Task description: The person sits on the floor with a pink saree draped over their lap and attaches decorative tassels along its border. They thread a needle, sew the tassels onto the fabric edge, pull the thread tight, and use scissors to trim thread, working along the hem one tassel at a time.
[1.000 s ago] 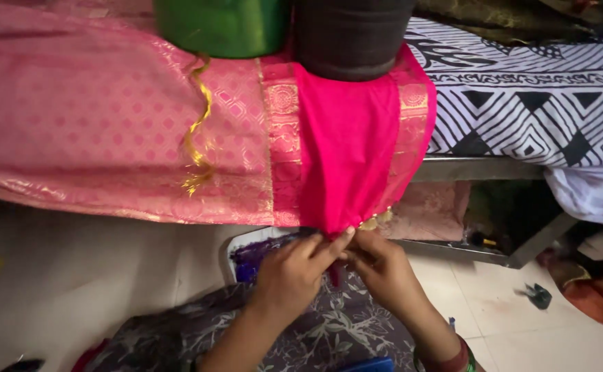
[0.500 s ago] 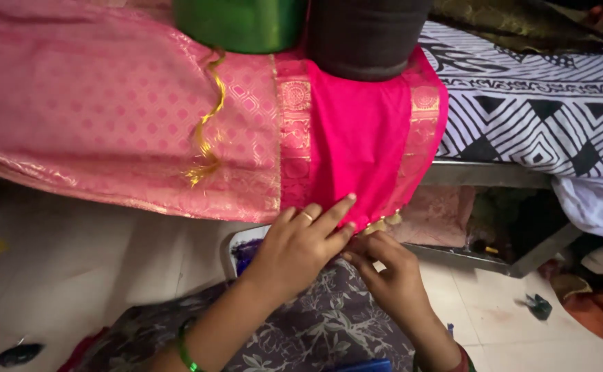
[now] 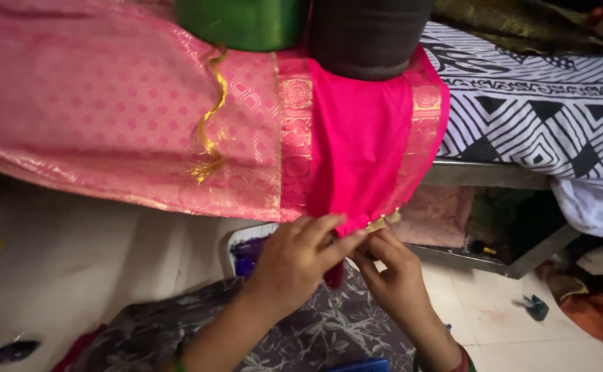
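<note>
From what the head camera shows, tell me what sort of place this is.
Probably a home room used for sari handwork: a pink silk sari hangs off a bed with a black-and-white patterned sheet, and both hands work its hem above a tiled floor.

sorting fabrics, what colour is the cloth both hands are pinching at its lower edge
Bright pink cloth with gold borders, clearest in the head view.
</note>
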